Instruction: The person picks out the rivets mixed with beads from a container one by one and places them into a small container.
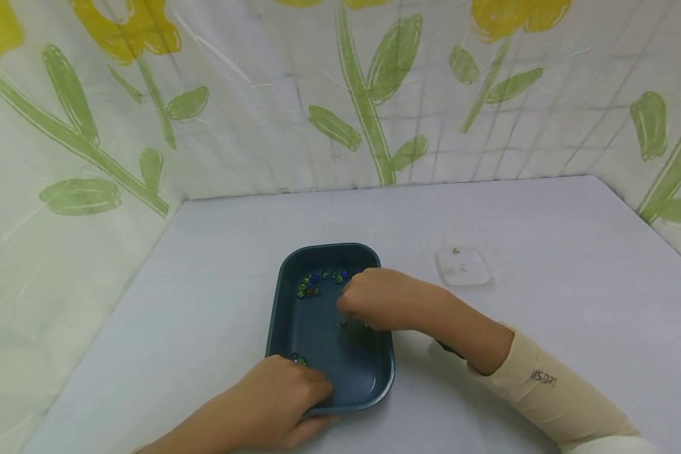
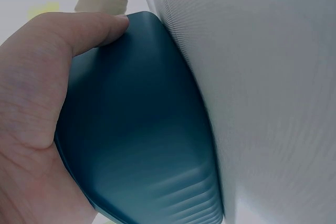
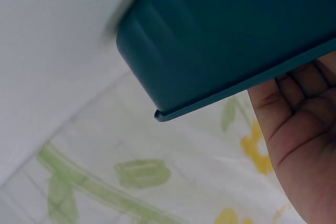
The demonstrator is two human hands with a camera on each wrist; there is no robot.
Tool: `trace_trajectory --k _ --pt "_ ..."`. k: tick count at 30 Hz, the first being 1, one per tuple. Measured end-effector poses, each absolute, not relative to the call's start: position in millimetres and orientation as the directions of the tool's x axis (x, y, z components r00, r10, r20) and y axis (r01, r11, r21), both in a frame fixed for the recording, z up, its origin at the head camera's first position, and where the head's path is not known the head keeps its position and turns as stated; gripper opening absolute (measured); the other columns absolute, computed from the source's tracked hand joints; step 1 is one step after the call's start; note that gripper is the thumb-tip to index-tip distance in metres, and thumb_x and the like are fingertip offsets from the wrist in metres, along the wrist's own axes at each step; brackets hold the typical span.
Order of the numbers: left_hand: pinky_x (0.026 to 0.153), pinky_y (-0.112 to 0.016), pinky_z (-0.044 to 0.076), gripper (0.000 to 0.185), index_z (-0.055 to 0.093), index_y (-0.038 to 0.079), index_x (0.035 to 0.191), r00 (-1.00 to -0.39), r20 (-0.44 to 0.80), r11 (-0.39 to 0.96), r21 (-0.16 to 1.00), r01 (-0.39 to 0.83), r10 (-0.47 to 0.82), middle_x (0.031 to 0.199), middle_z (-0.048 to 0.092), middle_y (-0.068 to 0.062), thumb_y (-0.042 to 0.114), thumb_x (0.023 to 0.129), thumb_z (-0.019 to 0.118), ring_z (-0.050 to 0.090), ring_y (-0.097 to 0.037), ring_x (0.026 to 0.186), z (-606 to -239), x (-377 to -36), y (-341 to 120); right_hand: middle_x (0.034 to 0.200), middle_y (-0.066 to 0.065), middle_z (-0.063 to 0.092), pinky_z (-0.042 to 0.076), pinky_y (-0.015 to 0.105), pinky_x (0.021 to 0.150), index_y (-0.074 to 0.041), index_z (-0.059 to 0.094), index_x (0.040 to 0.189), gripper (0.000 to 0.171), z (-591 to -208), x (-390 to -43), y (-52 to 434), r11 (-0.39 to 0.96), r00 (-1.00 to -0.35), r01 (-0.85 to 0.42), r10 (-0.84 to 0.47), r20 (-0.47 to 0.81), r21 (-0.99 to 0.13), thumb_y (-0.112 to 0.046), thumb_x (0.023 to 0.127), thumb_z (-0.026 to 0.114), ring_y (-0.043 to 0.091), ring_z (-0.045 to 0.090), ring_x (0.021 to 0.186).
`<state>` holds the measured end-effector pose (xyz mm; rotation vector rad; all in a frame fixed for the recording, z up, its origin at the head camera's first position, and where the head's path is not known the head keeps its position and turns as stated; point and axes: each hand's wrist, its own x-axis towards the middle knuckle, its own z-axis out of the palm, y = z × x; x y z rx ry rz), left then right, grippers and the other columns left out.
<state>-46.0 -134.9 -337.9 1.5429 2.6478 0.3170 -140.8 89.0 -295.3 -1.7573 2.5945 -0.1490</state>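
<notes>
A dark teal rectangular tray (image 1: 318,328) lies on the table, with small glass marbles (image 1: 309,285) in its far part and a few near its left side. My left hand (image 1: 278,400) grips the near left corner of the tray, thumb along the outer wall and fingers over the rim. The left wrist view shows that thumb (image 2: 105,30) pressed on the tray's outside. My right hand (image 1: 380,299) reaches over the right rim into the tray, fingers bent downward near a few marbles. The tray wall (image 3: 210,40) hides its fingertips in the right wrist view, so anything between them is unseen.
A small clear, shallow dish (image 1: 464,267) sits on the white table (image 1: 545,302) right of the tray, with a tiny brownish thing at its far edge. A whitish curtain (image 1: 250,126) with painted yellow flowers hangs behind the table.
</notes>
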Motion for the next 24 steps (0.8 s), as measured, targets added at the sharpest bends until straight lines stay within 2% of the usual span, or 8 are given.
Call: trace_trajectory --k 3,11,22,24 --pt "0.046 -0.012 0.022 0.033 0.058 0.022 0.072 -0.499 0.046 0.481 0.201 0.853 0.866 0.062 0.035 0.020 0.040 0.099 0.059 0.027 0.005 0.051 -337.9 -45.6 -134.9 0.068 -0.007 0.059 0.041 0.020 0.055 -0.011 0.071 0.080 0.012 -293.8 -140.9 90.1 0.373 -0.377 -0.924 -0.925 0.049 -0.082 -0.003 0.087 0.075 0.006 0.048 0.057" --pt "0.047 -0.011 0.024 0.032 0.061 0.021 0.075 -0.509 0.020 0.493 0.217 0.843 0.861 0.063 0.038 0.020 0.041 0.100 0.059 0.029 0.005 0.051 -337.2 -45.5 -134.5 0.073 -0.005 0.065 0.047 0.019 0.058 -0.011 0.072 0.081 0.011 -291.6 -142.3 93.3 0.378 -0.382 -0.923 -0.923 0.053 -0.079 -0.001 0.085 0.077 0.008 0.059 0.063" --pt "0.047 -0.012 0.024 0.033 0.060 0.022 0.074 -0.514 0.013 0.500 0.212 0.840 0.858 0.063 0.039 0.020 0.042 0.100 0.058 0.030 0.005 0.051 -336.9 -45.0 -134.5 0.072 -0.005 0.062 0.046 0.021 0.059 -0.010 0.071 0.080 0.012 -287.9 -144.8 100.0 0.393 -0.401 -0.914 -0.914 0.064 -0.104 0.000 0.083 0.078 0.006 0.055 0.062" --pt "0.046 -0.012 0.023 0.033 0.059 0.022 0.073 -0.513 0.018 0.499 0.207 0.842 0.858 0.063 0.038 0.020 0.042 0.100 0.058 0.029 0.005 0.051 -337.0 -45.1 -134.6 0.069 -0.006 0.059 0.044 0.021 0.058 -0.010 0.070 0.078 0.015 -286.6 -144.9 101.1 0.395 -0.405 -0.910 -0.912 0.069 -0.124 0.001 0.084 0.077 0.006 0.050 0.060"
